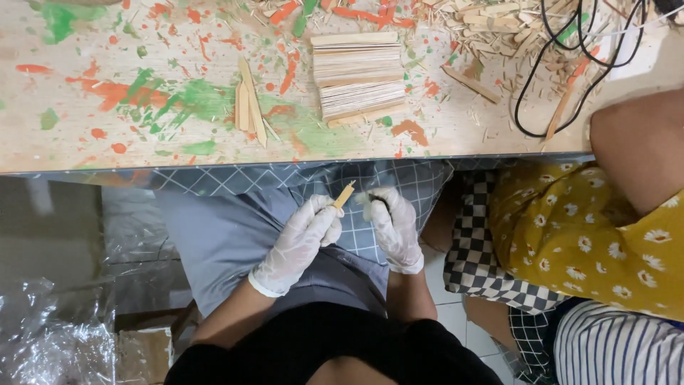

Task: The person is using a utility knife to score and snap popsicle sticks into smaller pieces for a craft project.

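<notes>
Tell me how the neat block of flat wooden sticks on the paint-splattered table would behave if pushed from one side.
The neat block of flat wooden sticks would probably shear and fan apart, since nothing visible binds it. Each thin, flat strip looks light and fairly stiff, so it should slide rather than roll. The paint-splattered table is littered with shavings, which might snag them.

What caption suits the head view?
Gloved left hand holds a wooden stick; right hand works it below the paint-splattered table.
</notes>
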